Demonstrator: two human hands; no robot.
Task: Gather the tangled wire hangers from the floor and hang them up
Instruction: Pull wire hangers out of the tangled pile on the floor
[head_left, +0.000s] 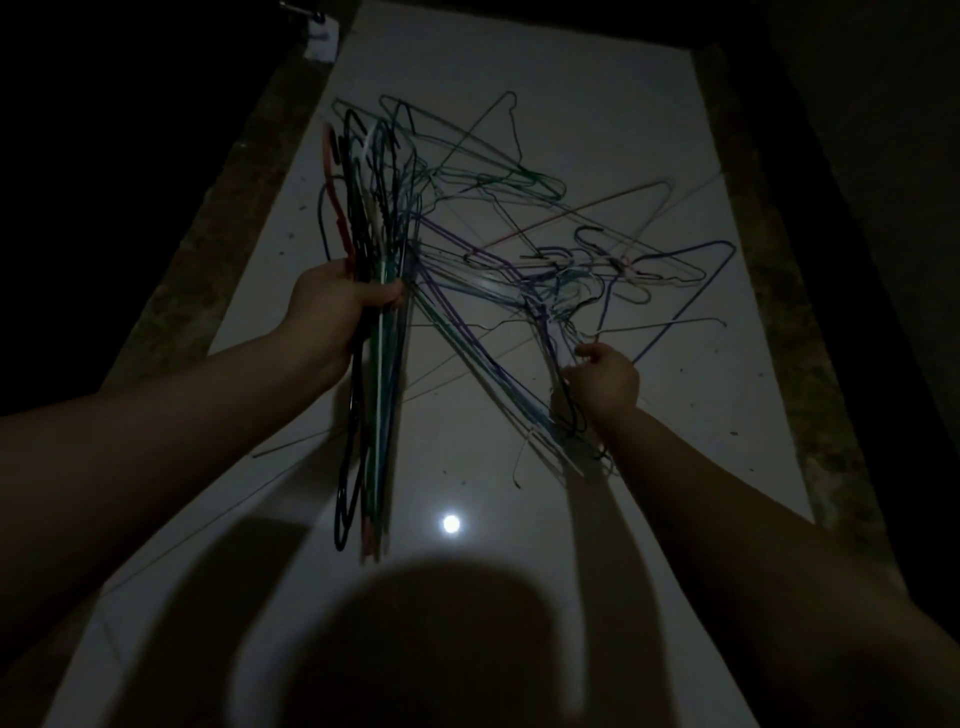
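My left hand (332, 299) grips a stacked bundle of wire hangers (375, 364), red, black, green and white, held upright above the floor. A tangled pile of thin wire hangers (524, 260) in purple, teal, pink and blue lies spread on the pale tiled floor (675, 415) ahead. My right hand (605, 382) reaches into the near edge of the pile, its fingers curled around a few wires there. The scene is dim, so the exact wire it holds is hard to tell.
Rough dark strips border the pale floor on the left (218, 260) and right (779, 260). A small white object (321, 39) sits at the far left corner. A bright light reflection (451, 524) and my shadow fall on the near tiles.
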